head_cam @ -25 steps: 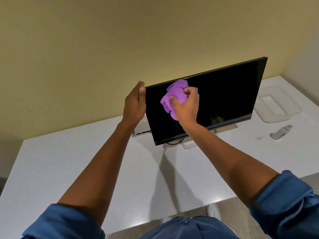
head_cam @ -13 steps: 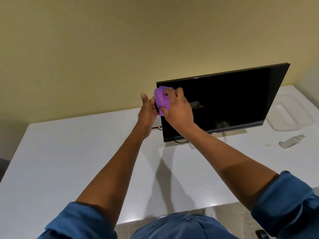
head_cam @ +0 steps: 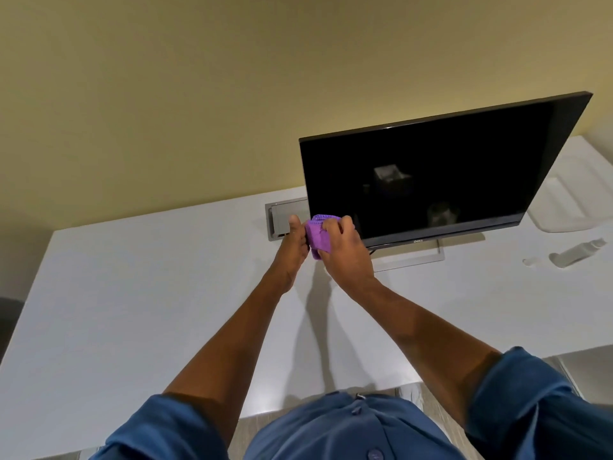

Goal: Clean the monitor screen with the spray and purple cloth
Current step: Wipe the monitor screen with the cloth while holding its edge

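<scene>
Your left hand, just left of centre frame, has its fingers curled against one side of the purple cloth; how firmly it grips you cannot tell from here. Your right hand is closed around the bunched cloth from the other side, at the lower left corner of the monitor. You seem to be between wipes, regathering the cloth; next, press it flat to the dark screen and sweep rightward. At the right edge of the frame, a shallow white tray lies on the white desk and looks empty. Below it the spray bottle lies on its side, a small cap just beside it.
</scene>
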